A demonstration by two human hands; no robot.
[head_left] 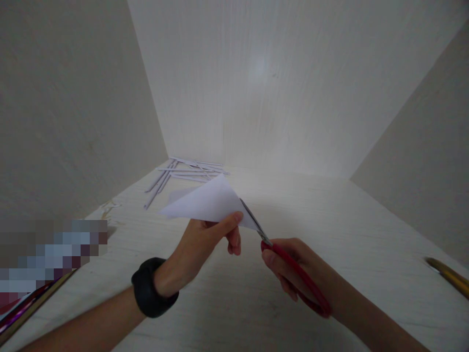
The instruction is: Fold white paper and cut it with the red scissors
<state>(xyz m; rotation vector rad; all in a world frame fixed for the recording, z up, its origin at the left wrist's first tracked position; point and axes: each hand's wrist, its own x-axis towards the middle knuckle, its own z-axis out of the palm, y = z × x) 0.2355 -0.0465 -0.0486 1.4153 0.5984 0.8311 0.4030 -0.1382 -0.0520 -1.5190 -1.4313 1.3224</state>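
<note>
A folded sheet of white paper (208, 200) is pinched between the thumb and fingers of my left hand (208, 239), held above the table. My right hand (289, 264) grips a pair of scissors (306, 286) with red handles. The metal blades lie along the right edge of the paper, pointing up and to the left. Whether the blades are parted or together I cannot tell. Beyond the paper, several thin rolled paper sticks (161, 183) lie loosely heaped in the far left corner, partly hidden by the sheet.
Pale walls (256, 88) enclose the white wood-grain table (311, 205) at the back and sides. A gold-coloured tool (449, 277) lies at the right edge. At the left is a partly blurred-out item with a purple and tan edge (34, 305). Thin scraps (109, 208) lie near the left wall.
</note>
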